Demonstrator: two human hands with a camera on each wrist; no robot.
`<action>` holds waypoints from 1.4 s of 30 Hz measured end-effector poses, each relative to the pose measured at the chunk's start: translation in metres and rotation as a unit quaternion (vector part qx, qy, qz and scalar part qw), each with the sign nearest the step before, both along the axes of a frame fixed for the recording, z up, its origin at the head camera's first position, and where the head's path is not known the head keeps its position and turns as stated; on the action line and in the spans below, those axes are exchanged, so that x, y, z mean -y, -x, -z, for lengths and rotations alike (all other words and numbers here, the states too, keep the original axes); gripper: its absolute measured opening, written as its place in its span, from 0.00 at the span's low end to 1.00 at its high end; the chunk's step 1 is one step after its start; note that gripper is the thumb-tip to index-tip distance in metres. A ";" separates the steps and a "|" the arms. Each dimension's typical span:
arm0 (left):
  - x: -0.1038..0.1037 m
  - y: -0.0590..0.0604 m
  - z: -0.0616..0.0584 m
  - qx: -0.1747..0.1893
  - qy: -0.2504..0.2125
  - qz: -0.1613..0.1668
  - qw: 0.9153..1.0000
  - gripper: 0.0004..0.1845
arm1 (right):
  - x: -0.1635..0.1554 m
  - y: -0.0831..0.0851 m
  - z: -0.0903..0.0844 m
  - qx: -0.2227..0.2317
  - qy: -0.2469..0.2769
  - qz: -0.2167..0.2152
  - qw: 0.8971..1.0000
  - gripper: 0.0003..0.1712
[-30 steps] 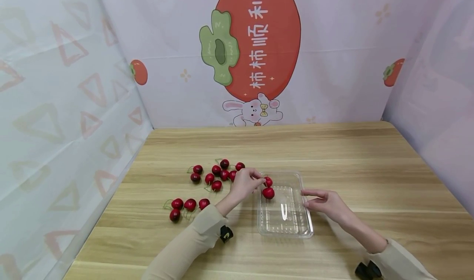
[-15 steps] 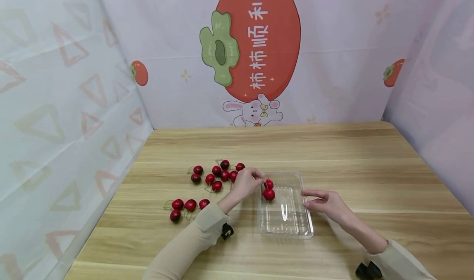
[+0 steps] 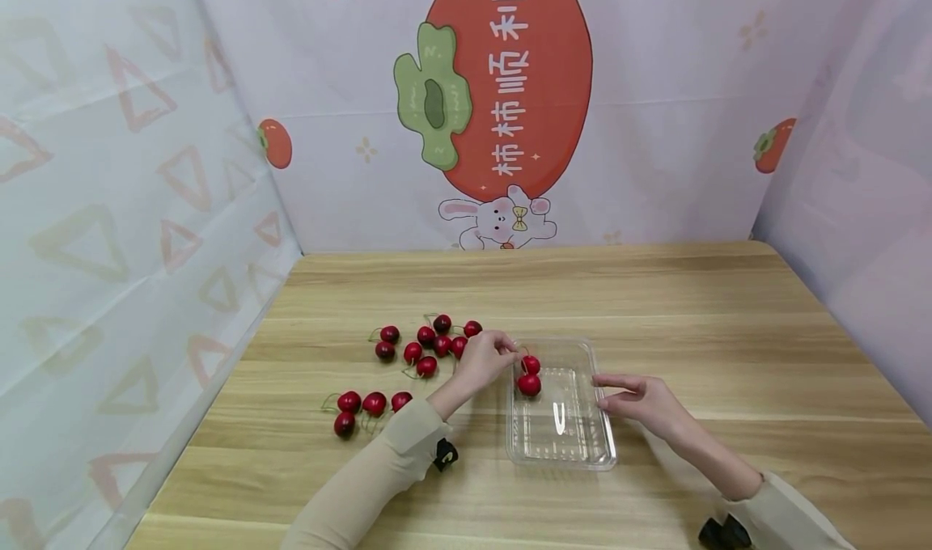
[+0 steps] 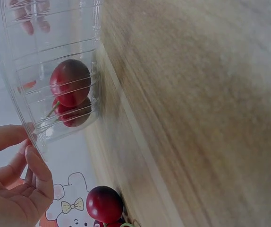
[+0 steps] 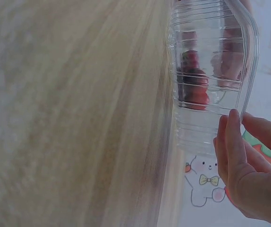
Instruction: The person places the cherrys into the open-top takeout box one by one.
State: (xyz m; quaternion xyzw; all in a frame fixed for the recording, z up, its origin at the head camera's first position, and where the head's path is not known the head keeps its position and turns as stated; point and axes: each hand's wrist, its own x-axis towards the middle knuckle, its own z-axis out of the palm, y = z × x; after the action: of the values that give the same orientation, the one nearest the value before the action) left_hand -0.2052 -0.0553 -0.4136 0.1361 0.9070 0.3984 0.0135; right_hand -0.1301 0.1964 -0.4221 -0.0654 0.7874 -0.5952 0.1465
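Note:
A clear plastic box (image 3: pixel 561 459) stands on the table, with two red cherries joined at their stems in its far left corner; the nearer cherry (image 3: pixel 529 385) also shows through the wall in the left wrist view. My left hand (image 3: pixel 486 361) pinches the rim near that corner, thumb and fingertips on either side of the wall (image 4: pixel 22 101), close to a cherry stem (image 4: pixel 53 109). At the opposite side, my right hand (image 3: pixel 644 403) holds the right rim between thumb and fingers. The right wrist view shows these fingertips (image 5: pixel 233 116) against the wall.
Several loose cherries lie left of the box, in a far cluster (image 3: pixel 441 344) and a nearer group (image 3: pixel 374 403). My left forearm (image 3: pixel 371 477) reaches past the nearer group. A printed cloth (image 3: pixel 655 129) hangs behind the wooden table (image 3: pixel 655 291).
The two cherries in the box have shifted slightly right and toward me, away from my left fingertips. My right hand and the box stay in place.

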 end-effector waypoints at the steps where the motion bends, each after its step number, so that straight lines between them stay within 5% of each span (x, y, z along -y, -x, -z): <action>1: 0.001 0.000 0.000 0.000 -0.001 0.000 1.000 0.05 | 0.000 0.000 0.000 -0.001 -0.001 -0.001 1.000 0.32; 18: 0.025 -0.002 -0.008 0.003 -0.033 0.017 0.999 0.05 | 0.000 0.000 0.002 0.000 -0.013 0.004 1.000 0.31; 42: 0.074 0.023 -0.018 0.011 -0.038 -0.140 0.989 0.09 | 0.000 0.000 0.001 -0.004 -0.022 0.001 1.000 0.30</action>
State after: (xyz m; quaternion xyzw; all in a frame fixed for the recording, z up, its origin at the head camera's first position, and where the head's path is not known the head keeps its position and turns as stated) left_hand -0.2284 -0.1288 -0.3957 0.0039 0.9011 0.4320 -0.0371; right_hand -0.1300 0.1966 -0.4234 -0.0632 0.8008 -0.5779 0.1441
